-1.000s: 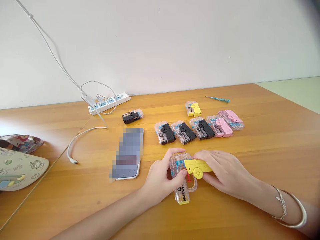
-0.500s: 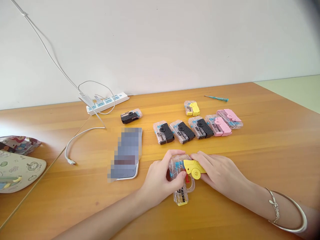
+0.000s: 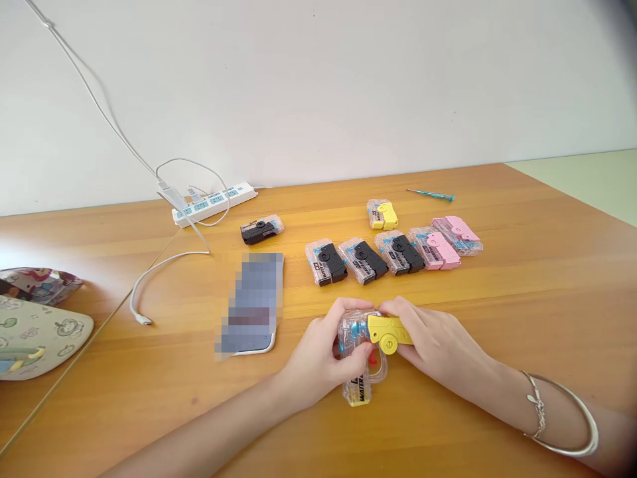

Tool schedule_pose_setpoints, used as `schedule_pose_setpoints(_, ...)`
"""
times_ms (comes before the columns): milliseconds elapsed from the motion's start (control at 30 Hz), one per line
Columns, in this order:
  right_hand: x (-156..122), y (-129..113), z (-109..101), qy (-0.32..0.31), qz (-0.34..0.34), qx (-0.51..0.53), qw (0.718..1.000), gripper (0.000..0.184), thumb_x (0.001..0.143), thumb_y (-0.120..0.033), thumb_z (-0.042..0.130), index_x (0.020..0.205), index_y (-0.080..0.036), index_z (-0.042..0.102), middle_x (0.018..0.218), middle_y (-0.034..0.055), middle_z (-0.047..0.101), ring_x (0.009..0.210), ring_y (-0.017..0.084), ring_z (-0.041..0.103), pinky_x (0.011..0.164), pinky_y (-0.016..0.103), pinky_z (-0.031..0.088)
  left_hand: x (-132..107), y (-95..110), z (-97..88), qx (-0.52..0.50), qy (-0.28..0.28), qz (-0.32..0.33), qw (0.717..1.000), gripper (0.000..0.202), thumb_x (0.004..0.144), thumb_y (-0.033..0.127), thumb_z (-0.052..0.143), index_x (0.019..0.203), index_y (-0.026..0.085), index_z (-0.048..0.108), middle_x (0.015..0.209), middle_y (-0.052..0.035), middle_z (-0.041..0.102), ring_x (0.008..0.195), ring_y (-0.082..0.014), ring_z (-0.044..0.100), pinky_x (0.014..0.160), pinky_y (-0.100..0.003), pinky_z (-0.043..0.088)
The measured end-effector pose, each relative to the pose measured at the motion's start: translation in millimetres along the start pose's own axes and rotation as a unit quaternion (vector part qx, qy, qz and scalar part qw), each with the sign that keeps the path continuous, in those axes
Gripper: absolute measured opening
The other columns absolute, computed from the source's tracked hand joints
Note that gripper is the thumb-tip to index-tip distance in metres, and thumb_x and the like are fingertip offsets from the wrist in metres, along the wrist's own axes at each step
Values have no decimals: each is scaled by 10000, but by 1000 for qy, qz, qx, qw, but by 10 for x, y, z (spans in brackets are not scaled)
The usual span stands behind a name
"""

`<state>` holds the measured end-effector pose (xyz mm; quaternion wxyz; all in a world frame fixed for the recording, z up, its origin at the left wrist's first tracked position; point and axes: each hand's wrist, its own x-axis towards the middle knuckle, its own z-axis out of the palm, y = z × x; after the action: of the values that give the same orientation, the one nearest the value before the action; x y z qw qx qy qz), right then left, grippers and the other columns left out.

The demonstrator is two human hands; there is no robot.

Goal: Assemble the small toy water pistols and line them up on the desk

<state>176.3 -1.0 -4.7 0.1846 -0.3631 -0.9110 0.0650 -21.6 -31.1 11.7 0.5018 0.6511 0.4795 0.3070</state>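
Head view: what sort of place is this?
Probably a room at home or a small workroom: a wooden table against a white wall, with a power strip and a small screwdriver.

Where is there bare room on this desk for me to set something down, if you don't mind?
The widest bare wood lies right of the pink pistols and your right hand. A smaller patch lies left of the phone, below the cable. The pistol row is crowded.
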Motion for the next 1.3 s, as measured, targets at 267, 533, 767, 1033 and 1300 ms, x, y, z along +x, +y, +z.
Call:
schedule_pose_setpoints(267,13,13,16,25,5,40,999,287,765,-99,395,1026,-219,387,893,58,665,706,208,670,509,274,449,-11,-2,-8,-6,23,-6,1000,352,813,196,491,1156,242,427,691,53,506,557,-103,430,507,-196,354)
schedule_pose_setpoints(533,63,-22,-84,-32,91,293,951,213,735,-104,484,895,-234,431,888,7,539,760,163,535,662,285,446,-4,-24,-14,4,34,1,999,335,818,224,513,1146,264,455,706,51,533,567,-111,469,510,-198,365)
schedule_pose_setpoints(767,109,-46,-242,-202,132,535,810,140,894,-343,512,924,-206,500,851,-5,516,686,115,494,635,240,445,21,-16,-17,-84,50,10,995,283,849,209,499,1123,248,439,750,41,570,623,-109,512,558,-185,422)
schedule_pose_setpoints(1033,75,-69,-208,-174,142,478,849,277,911,-466,457,924,-198,525,881,28,533,759,153,489,674,271,456,-12,-40,-20,-81,37,36,995,262,880,192,478,1125,262,418,797,36,587,669,-108,534,606,-182,446)
schedule_pose_setpoints(1300,39,-91,-168,-159,135,438,874,260,925,-456,428,903,-214,520,870,23,541,798,171,514,699,275,469,-21,-61,-17,-65,36,32,997,226,908,227,440,1130,247,399,826,17,585,691,-120,527,621,-207,442)
